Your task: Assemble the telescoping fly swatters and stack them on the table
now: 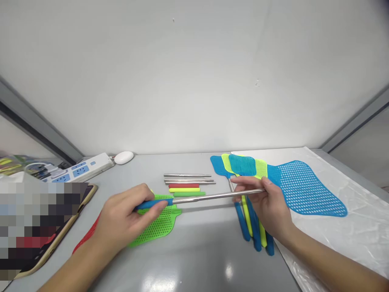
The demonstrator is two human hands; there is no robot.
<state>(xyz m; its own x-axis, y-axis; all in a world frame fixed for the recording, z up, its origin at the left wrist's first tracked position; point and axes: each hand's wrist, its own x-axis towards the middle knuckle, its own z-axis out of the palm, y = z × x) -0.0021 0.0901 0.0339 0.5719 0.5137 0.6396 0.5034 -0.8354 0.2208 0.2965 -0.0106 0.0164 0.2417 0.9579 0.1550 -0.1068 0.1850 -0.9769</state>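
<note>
A blue fly swatter (310,186) with a metal rod (219,196) spans both hands above the table. My left hand (130,219) is closed round its blue handle. At the other end, my right hand (270,202) pinches the rod where it meets the mesh head. Beneath my left hand lie a green swatter head (162,223) and a red one (88,235), both partly covered. Behind my right hand, several blue and yellow swatters (243,164) lie overlapped, their handles (257,235) pointing toward me.
Several loose metal rods (188,178) lie mid-table, beside red, yellow and green handles (185,189). A power strip (82,170) and a white oval object (124,157) are at back left. A phone-like device (88,194), its screen pixelated, sits front left. White plastic sheeting (337,243) covers the right side.
</note>
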